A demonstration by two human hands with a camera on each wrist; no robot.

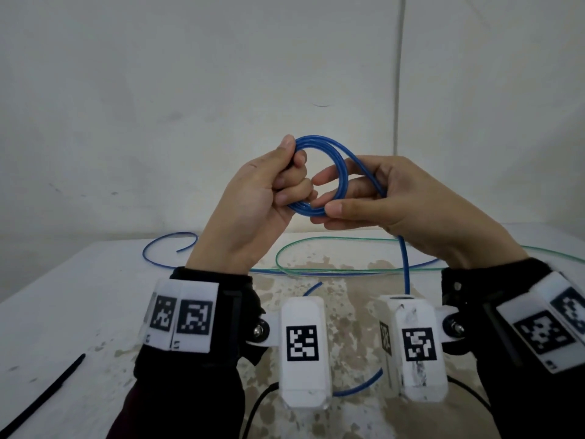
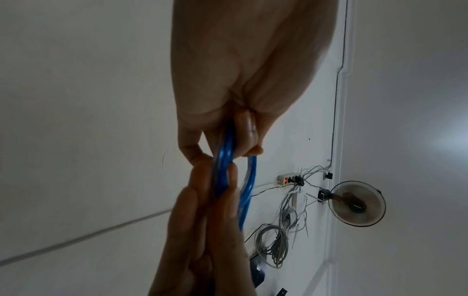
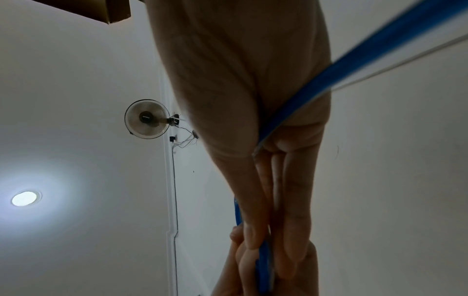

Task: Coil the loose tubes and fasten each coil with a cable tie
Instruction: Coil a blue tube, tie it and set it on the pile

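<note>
I hold the blue tube coil (image 1: 319, 175) raised between both hands, above the table (image 1: 95, 312). My left hand (image 1: 253, 201) curls its fingers through the loops and clamps them with the thumb, so the turns cannot spring apart. My right hand (image 1: 389, 201) pinches the coil's near edge, thumb against fingertips, while the loose blue tail (image 1: 405, 267) runs down behind its palm to the table, ready to feed another turn. Below my wrists lies a green tube (image 1: 316, 240), uncoiled. A black cable tie (image 1: 47, 394) waits beyond my left forearm.
</note>
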